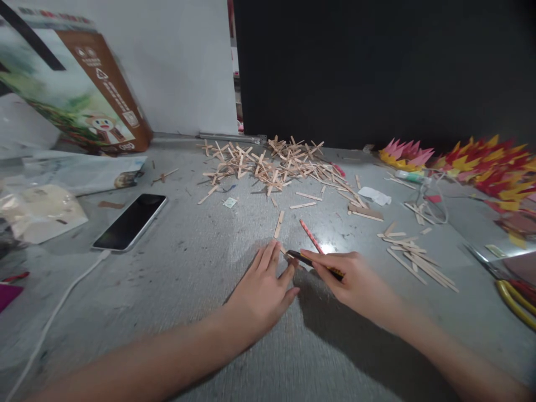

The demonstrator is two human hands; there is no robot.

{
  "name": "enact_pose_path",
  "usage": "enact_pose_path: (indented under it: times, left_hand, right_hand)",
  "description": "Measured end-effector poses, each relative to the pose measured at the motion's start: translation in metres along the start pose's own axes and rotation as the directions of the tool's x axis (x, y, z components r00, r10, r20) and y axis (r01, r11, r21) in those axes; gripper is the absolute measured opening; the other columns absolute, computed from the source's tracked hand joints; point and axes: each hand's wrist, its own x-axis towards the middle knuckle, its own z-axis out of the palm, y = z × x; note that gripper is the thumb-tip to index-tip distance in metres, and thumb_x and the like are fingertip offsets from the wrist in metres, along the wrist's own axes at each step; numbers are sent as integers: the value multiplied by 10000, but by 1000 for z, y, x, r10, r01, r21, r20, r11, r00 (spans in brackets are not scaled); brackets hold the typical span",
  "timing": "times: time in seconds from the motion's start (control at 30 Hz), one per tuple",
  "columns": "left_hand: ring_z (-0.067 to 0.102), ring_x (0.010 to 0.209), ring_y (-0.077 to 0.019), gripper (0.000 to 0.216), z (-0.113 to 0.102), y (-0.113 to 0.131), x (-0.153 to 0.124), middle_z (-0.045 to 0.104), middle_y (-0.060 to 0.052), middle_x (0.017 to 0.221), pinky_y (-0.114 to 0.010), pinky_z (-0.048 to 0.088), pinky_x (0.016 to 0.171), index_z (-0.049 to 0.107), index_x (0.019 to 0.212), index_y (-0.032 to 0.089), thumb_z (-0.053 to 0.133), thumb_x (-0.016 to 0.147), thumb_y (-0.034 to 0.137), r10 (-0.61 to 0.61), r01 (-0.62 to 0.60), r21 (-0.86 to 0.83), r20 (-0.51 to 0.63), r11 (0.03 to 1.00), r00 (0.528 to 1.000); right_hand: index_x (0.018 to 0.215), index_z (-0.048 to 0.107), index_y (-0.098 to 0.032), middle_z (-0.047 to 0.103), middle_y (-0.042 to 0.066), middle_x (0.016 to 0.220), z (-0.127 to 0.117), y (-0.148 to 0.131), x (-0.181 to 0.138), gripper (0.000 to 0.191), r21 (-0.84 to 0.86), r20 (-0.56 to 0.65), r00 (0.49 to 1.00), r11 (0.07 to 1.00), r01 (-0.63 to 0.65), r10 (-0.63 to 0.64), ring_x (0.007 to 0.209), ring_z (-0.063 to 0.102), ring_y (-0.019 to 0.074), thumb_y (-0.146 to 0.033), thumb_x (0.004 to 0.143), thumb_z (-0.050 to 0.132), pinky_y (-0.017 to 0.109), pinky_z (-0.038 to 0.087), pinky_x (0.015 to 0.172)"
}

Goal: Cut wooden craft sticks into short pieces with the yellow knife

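My left hand [262, 287] lies flat on the grey table [188, 268], fingers stretched out and pressing down on a small wooden stick whose end shows at its fingertips [283, 250]. My right hand [354, 282] is closed around a dark cutter knife [312, 262] with a yellow-black handle, its tip touching the stick beside my left index finger. A red-and-white striped pencil [310, 235] lies just beyond the knife. One loose wooden stick [278, 224] rests a little farther out.
A heap of crossed wooden sticks [268, 162] lies at the back, more cut sticks [414, 259] at right. A phone [130, 221] with a white cable lies left, a cardboard box [84, 89] behind it. Yellow-handled scissors [513, 293] and red-yellow paper shapes [486, 164] are at right.
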Motion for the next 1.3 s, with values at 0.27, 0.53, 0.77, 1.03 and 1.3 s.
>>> enact_pose_path:
  times: [0.27, 0.53, 0.77, 1.03, 1.3]
  left_hand:
    - [317, 1535, -451, 462, 1, 0, 0, 418, -295, 1589, -597, 373, 1195, 528, 1431, 116, 545, 1040, 361, 33, -33, 41, -4, 999, 999]
    - [354, 1528, -417, 466, -8, 0, 2, 513, -242, 1540, -641, 260, 1238, 561, 1413, 155, 522, 1044, 437, 50, -53, 67, 41, 996, 998]
    - [346, 1534, -409, 461, -6, -2, 2, 467, -243, 1574, -604, 292, 1241, 538, 1435, 170, 550, 1030, 389, 82, -83, 80, 22, 993, 996]
    - [434, 1478, -421, 422, -11, -1, 5, 497, -251, 1540, -588, 379, 1190, 581, 1404, 159, 495, 1051, 375, 86, -89, 67, 46, 994, 995]
    - [415, 1492, -413, 427, -13, -1, 4, 485, -264, 1551, -585, 364, 1200, 576, 1407, 135, 536, 1035, 340, 104, -104, 13, 14, 994, 994]
  right_hand:
    - [1370, 701, -305, 756, 45, 1284, -2, -4, 1, 386, 30, 16, 1000, 999, -23, 22, 1030, 771, 259, -272, 1039, 505, 387, 596, 906]
    - [1414, 665, -296, 770, 69, 1256, -3, -8, -3, 441, -55, 39, 999, 998, -20, 23, 976, 780, 250, -205, 1016, 500, 346, 584, 837]
    - [1386, 688, -265, 819, 88, 1075, -6, -22, 0, 461, -179, 83, 995, 983, -37, 52, 794, 773, 212, -156, 984, 489, 271, 505, 673]
    - [1032, 828, -247, 780, 60, 759, -25, -40, 28, 367, -309, 158, 987, 951, 18, 33, 590, 625, 158, -124, 920, 501, 266, 330, 550]
    - [1062, 842, -199, 588, -20, 532, -47, -24, 49, 350, 52, 380, 913, 982, -182, 149, 418, 457, 91, -358, 992, 538, 211, 321, 422]
